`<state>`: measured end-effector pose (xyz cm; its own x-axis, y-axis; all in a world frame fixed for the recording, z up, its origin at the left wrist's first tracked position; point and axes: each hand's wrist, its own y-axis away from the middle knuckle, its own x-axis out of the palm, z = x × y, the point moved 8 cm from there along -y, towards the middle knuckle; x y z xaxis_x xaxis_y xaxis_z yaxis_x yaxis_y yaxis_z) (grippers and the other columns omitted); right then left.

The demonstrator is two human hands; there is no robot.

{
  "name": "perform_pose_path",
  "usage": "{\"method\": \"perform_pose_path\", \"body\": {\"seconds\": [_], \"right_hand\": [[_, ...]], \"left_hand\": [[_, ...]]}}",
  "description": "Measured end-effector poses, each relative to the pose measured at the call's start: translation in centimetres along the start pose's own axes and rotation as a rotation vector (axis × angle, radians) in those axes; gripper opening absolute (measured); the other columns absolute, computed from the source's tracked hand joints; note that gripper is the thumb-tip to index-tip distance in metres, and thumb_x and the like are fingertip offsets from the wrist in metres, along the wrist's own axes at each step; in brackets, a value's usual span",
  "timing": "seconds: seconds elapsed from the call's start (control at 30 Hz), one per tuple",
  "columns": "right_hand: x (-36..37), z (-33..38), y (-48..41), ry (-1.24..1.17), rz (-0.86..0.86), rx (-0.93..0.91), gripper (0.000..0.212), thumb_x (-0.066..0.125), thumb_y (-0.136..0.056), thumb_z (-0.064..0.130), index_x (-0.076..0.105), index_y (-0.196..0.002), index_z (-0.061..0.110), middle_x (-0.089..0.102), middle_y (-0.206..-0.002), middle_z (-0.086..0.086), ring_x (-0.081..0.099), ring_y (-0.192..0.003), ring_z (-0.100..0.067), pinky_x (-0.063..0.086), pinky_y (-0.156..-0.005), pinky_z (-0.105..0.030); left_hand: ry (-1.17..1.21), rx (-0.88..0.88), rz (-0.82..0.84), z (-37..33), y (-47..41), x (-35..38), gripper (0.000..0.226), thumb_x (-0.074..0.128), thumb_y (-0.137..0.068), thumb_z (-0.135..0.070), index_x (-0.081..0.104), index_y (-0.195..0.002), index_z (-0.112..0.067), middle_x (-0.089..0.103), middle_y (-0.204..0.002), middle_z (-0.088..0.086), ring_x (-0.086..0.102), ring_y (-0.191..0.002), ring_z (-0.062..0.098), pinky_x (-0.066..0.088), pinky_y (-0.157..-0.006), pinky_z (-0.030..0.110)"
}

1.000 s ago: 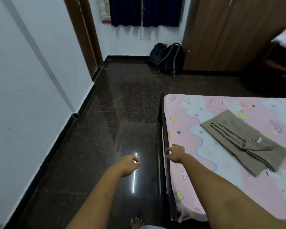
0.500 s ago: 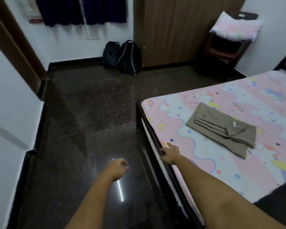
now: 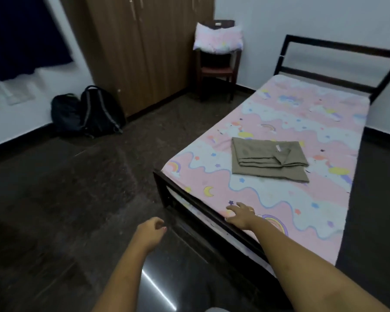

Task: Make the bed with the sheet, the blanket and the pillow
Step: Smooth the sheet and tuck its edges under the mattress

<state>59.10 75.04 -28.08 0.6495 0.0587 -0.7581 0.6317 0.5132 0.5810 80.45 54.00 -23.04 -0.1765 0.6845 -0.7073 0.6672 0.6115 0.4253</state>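
Note:
A pink sheet (image 3: 286,122) printed with rainbows and stars lies spread over the mattress of a black-framed bed (image 3: 182,194). On it, near the middle, rests a folded olive-brown blanket (image 3: 268,161). A pink pillow (image 3: 218,40) sits on a dark wooden chair (image 3: 216,70) beside the wardrobe. My right hand (image 3: 240,213) rests with spread fingers on the sheet at the foot edge of the bed. My left hand (image 3: 150,230) hangs in the air over the floor left of the bed, fingers loosely curled, holding nothing.
A brown wardrobe (image 3: 144,46) stands against the back wall. Two black backpacks (image 3: 88,112) lean on the floor to its left. Dark polished floor (image 3: 77,188) stretches left of the bed. The black headboard (image 3: 338,61) stands by the far white wall.
The view has swung right, bringing the whole bed, the chair and the pillow into sight. My right hand has slid from the footboard rail onto the sheet's edge.

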Motion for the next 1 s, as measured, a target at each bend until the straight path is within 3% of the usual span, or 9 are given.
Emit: {"method": "perform_pose_path", "body": {"seconds": [0.17, 0.27, 0.47, 0.6, 0.87, 1.0], "right_hand": [[-1.9, 0.4, -5.8, -0.046, -0.011, 0.117, 0.056, 0.042, -0.097, 0.044, 0.029, -0.148, 0.027, 0.012, -0.159, -0.009, 0.006, -0.147, -0.029, 0.009, -0.117, -0.038], [-2.9, 2.1, -10.1, -0.063, 0.019, 0.159, 0.057, 0.040, -0.098, 0.042, 0.023, -0.150, 0.025, 0.010, -0.159, -0.010, 0.008, -0.146, -0.030, 0.010, -0.116, -0.035], [-9.1, 9.7, -17.9, -0.098, -0.012, 0.076, 0.058, 0.041, -0.099, 0.042, 0.021, -0.151, 0.027, 0.004, -0.160, -0.008, 0.003, -0.146, -0.033, 0.011, -0.116, -0.039], [-13.2, 11.4, -20.9, -0.118, -0.067, 0.080, 0.056, 0.041, -0.099, 0.042, 0.024, -0.150, 0.027, 0.006, -0.160, -0.008, 0.004, -0.146, -0.032, 0.010, -0.117, -0.038], [-13.2, 8.9, -25.7, -0.273, -0.078, 0.363, 0.058, 0.041, -0.097, 0.046, 0.027, -0.149, 0.025, 0.018, -0.157, -0.009, 0.014, -0.145, -0.031, 0.018, -0.115, -0.041], [-14.1, 12.3, -29.4, -0.336, -0.084, 0.484, 0.060, 0.038, -0.099, 0.046, 0.023, -0.151, 0.020, 0.017, -0.156, -0.014, 0.015, -0.145, -0.030, 0.017, -0.116, -0.040]], "left_hand": [[-0.080, 0.115, 0.139, -2.8, -7.9, -0.6, 0.026, 0.060, -0.091, -0.022, 0.063, -0.116, -0.015, 0.064, -0.117, 0.005, 0.058, -0.101, 0.014, 0.041, -0.081, 0.020], [-0.230, 0.122, 0.139, -2.9, -13.0, -3.8, 0.027, 0.059, -0.090, -0.027, 0.063, -0.115, -0.020, 0.065, -0.118, 0.001, 0.060, -0.107, 0.015, 0.045, -0.089, 0.022], [-0.382, 0.104, 0.049, -4.6, -23.4, -12.9, 0.029, 0.055, -0.090, -0.031, 0.060, -0.117, -0.021, 0.062, -0.123, 0.003, 0.057, -0.113, 0.021, 0.046, -0.096, 0.031], [-0.462, 0.188, 0.115, -8.9, -28.7, -13.4, 0.026, 0.054, -0.089, -0.032, 0.060, -0.113, -0.024, 0.063, -0.118, 0.002, 0.058, -0.108, 0.020, 0.048, -0.094, 0.034], [-0.611, 0.415, 0.286, -14.1, -39.2, -10.1, 0.028, 0.051, -0.089, -0.035, 0.058, -0.116, -0.028, 0.062, -0.120, -0.003, 0.060, -0.104, 0.019, 0.049, -0.091, 0.033], [-0.673, 0.506, 0.374, -13.8, -46.5, -12.7, 0.025, 0.054, -0.087, -0.034, 0.062, -0.110, -0.027, 0.065, -0.116, -0.001, 0.061, -0.103, 0.019, 0.049, -0.092, 0.032]]}}
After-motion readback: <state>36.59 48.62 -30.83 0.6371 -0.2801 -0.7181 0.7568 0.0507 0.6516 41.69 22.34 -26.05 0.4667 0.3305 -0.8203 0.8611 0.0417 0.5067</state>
